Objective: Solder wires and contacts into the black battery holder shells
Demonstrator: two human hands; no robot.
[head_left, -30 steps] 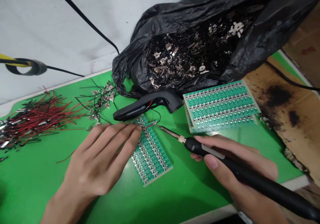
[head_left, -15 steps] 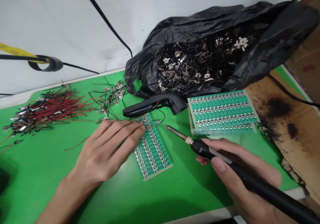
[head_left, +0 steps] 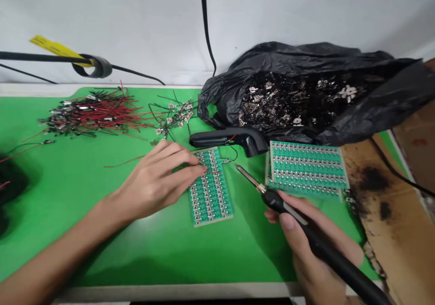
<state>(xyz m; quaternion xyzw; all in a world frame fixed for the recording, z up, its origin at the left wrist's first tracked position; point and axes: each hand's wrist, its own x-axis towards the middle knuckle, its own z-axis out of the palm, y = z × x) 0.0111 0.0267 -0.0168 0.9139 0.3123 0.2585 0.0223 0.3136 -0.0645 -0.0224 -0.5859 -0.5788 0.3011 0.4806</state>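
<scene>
My left hand (head_left: 159, 182) rests its fingertips at the top of a green circuit board panel (head_left: 210, 187), pinching a thin red wire (head_left: 214, 172) against the rows of silver pads. My right hand (head_left: 306, 237) is shut around a black soldering iron (head_left: 282, 207). Its bare metal tip (head_left: 246, 176) points up and left, a little apart from the panel and the wire. The fingertips hide the panel's top edge in part.
A stack of green board panels (head_left: 307, 167) lies right of the iron. A black handheld tool (head_left: 227, 139) lies behind the panel. Red-and-black wires (head_left: 95, 114), wired metal terminals (head_left: 175, 117) and an open black bag of metal terminals (head_left: 288, 101) lie behind. Scorched cardboard (head_left: 377, 196) borders the green mat (head_left: 68, 232).
The view has swung and levelled, shifting the whole table in the frame. My left hand stays at the panel, and the iron tip stays near it.
</scene>
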